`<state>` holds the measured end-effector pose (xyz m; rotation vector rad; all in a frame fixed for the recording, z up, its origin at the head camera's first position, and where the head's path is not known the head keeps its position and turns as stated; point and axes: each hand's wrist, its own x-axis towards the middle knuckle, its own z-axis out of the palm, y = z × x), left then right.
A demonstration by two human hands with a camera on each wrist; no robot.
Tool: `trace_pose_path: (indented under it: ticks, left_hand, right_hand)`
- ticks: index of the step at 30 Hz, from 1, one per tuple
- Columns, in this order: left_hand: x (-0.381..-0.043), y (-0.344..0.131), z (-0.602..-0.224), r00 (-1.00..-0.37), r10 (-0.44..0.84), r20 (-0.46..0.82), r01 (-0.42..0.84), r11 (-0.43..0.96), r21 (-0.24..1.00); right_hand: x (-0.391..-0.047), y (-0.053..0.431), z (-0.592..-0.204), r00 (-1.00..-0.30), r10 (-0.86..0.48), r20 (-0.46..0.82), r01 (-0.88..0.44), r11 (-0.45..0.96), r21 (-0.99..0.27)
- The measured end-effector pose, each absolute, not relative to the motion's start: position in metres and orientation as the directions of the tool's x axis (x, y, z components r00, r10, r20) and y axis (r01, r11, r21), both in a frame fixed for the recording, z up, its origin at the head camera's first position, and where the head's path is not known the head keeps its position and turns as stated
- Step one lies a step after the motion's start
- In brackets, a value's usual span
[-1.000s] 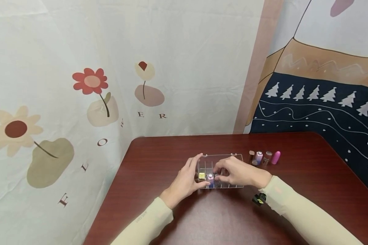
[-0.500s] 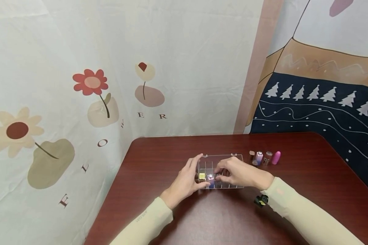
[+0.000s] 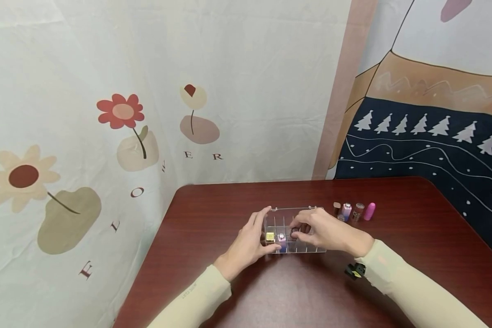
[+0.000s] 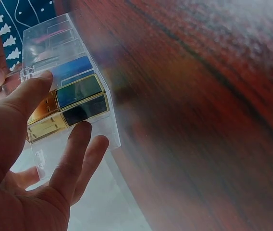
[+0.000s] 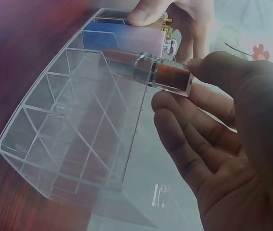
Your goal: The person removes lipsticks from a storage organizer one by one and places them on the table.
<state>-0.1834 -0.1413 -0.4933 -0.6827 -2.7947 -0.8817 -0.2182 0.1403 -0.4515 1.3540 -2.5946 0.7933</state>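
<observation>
A clear plastic divided box sits on the table. My left hand grips its left end, with the thumb at the front and the fingers along the side. Gold-and-dark lipsticks stand upright in the leftmost compartments, beside a pink-and-blue lipstick. Between thumb and index finger, my right hand pinches the brown-red end of a clear lipstick tube. The tube's other end reaches into the compartment next to the pink-and-blue one. In the right wrist view, that hand's remaining fingers are loosely bent.
To the right of the box stand a brown tube, another pink-and-blue lipstick, a clear dark tube and a bright pink one. Patterned cloth hangs behind the red-brown table.
My right hand has shifted slightly to the right over the box, still with the clear lipstick tube. My left hand stays at the box's left end.
</observation>
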Motion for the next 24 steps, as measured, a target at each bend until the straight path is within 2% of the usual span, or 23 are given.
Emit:
trace_pose_path:
  ticks: [14,24]
  left_hand:
    - [-0.184,-0.141,-0.496,-0.888,0.380,0.260,0.460,0.723,0.515]
    - [-0.185,-0.141,-0.496,-0.891,0.377,0.253,0.454,0.723,0.521]
  right_hand:
    - [-0.212,0.155,-0.447,-0.598,-0.661,0.453,-0.798,0.441,-0.411]
    - [-0.214,0.174,-0.443,-0.521,-0.620,0.587,-0.853,0.409,-0.325]
